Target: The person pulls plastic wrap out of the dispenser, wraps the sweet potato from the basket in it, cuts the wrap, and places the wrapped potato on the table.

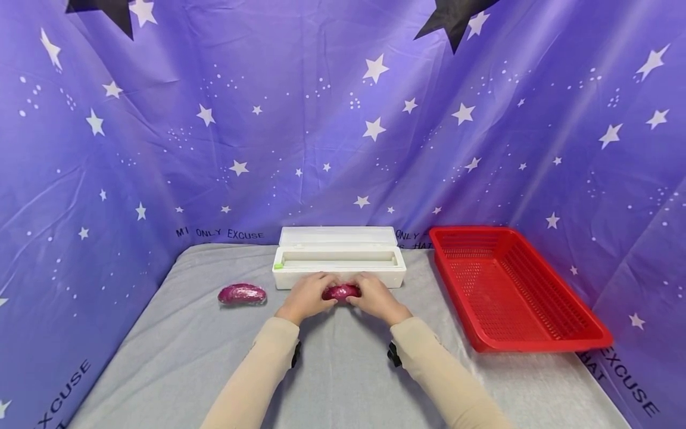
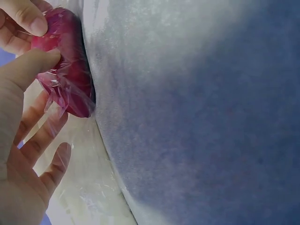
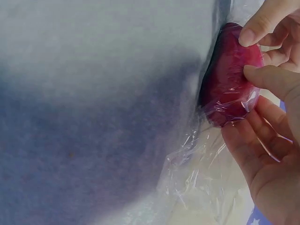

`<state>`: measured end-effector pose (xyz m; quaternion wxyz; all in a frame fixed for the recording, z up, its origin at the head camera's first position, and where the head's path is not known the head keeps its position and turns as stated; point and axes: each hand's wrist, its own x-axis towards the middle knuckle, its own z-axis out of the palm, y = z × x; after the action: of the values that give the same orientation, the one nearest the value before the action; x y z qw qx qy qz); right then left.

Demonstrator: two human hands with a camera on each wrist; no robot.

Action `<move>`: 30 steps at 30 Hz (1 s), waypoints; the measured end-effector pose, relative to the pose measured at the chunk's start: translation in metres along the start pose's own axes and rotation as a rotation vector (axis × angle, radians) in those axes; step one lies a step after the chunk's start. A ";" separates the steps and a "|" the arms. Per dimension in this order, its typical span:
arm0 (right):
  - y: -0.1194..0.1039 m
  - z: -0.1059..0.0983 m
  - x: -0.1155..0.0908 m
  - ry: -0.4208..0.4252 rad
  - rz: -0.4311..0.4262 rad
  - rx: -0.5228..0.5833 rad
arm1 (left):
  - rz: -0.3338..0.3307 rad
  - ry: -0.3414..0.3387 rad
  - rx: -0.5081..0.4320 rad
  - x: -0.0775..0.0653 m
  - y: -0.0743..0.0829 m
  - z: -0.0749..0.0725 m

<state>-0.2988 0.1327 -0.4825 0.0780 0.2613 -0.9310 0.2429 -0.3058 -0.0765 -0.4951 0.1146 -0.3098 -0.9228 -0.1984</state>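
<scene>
At the lower centre of the head view, a plastic-wrapped purple-red object (image 1: 343, 292) lies long axis left to right on the tabletop (image 1: 343, 369), midway between the left hand (image 1: 312, 294) and right hand (image 1: 375, 295), each pinching one end with thumb and fingers.

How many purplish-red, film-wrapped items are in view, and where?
2. One item lies left of the white box; the second item is between the left hand and right hand.
</scene>
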 end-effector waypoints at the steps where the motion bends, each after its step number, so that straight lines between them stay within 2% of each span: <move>1: 0.001 0.000 0.000 0.006 0.002 0.010 | -0.003 0.007 -0.005 0.000 0.000 0.000; 9: 0.007 0.005 -0.003 0.062 -0.025 0.090 | -0.017 0.037 -0.019 -0.002 0.001 0.003; 15: 0.010 0.004 -0.006 0.059 -0.022 0.156 | -0.022 0.028 0.011 -0.002 0.001 0.003; 19: 0.010 0.002 -0.007 0.044 -0.031 0.160 | -0.024 0.007 0.002 -0.001 0.003 0.000; 23: 0.009 0.000 -0.009 0.033 -0.043 0.143 | -0.013 0.023 -0.003 -0.001 0.003 -0.004; 25: 0.008 -0.001 -0.009 0.029 -0.042 0.136 | -0.016 0.051 -0.010 -0.002 0.001 -0.007; 27: 0.008 -0.001 -0.009 0.028 -0.041 0.131 | -0.035 0.108 -0.027 -0.003 -0.001 -0.012; 30: 0.007 -0.002 -0.009 0.019 -0.037 0.114 | -0.107 0.268 -0.090 -0.006 -0.008 -0.019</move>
<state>-0.2950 0.1431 -0.4863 0.0761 0.2799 -0.9099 0.2966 -0.3046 -0.0934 -0.4822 0.2120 -0.2355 -0.9047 -0.2847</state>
